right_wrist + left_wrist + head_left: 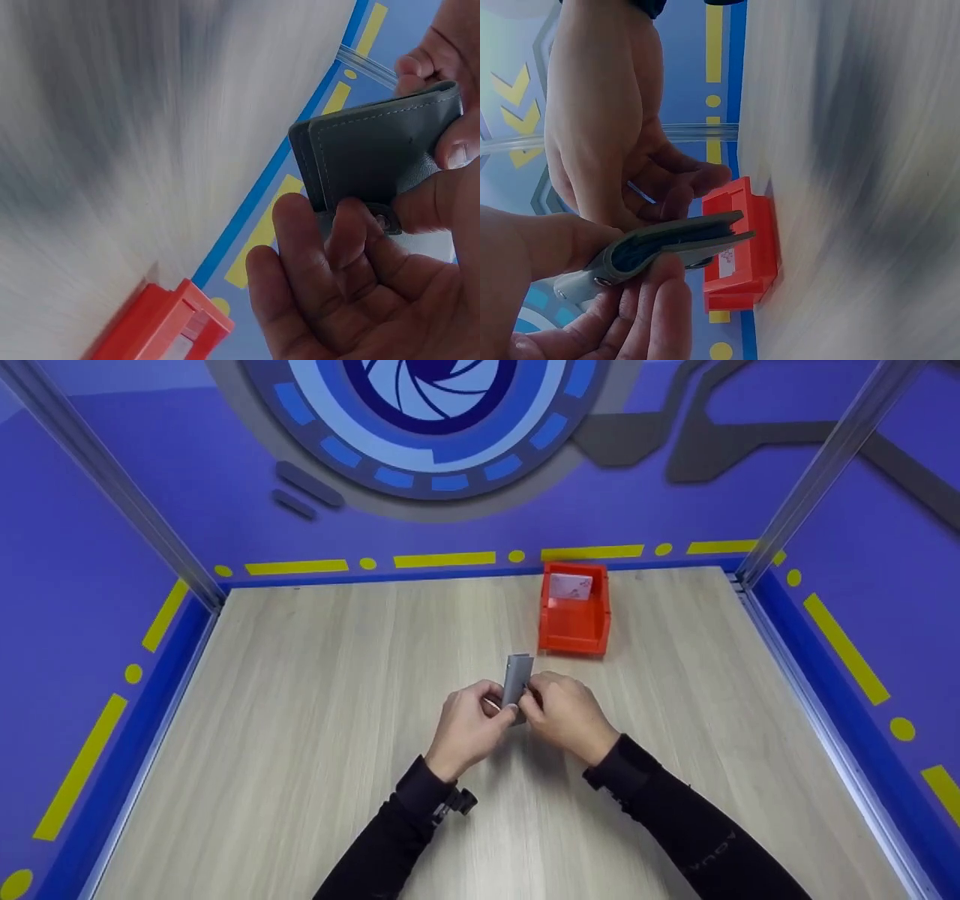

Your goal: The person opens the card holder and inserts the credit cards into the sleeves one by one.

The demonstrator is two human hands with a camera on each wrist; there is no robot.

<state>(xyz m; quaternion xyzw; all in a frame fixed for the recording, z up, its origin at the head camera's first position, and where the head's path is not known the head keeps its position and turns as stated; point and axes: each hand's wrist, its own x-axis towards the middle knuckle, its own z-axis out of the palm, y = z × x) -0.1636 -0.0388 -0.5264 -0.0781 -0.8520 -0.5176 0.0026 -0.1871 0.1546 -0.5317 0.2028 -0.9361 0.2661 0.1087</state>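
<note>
A grey folded wallet (pixel 517 679) with stitched edges stands between both hands, over the table. My left hand (pixel 469 727) grips it by its folded side, thumb on one face and fingers on the other, as the left wrist view shows. On the opposite side, my right hand (pixel 566 716) pinches the small snap strap (pixel 381 219) at the wallet's edge between thumb and index finger. The other right fingers reach out past the wallet, loosely bent. Seen end-on in the left wrist view, the wallet's two halves lie slightly apart at the free edges.
Beyond the hands, a red open-front bin (pixel 574 645) stands near the back of the wooden table (pixel 315 720). Inside it a pinkish-white card (pixel 570 586) leans against the back wall. Blue printed panels (pixel 150 457) and metal posts enclose the table.
</note>
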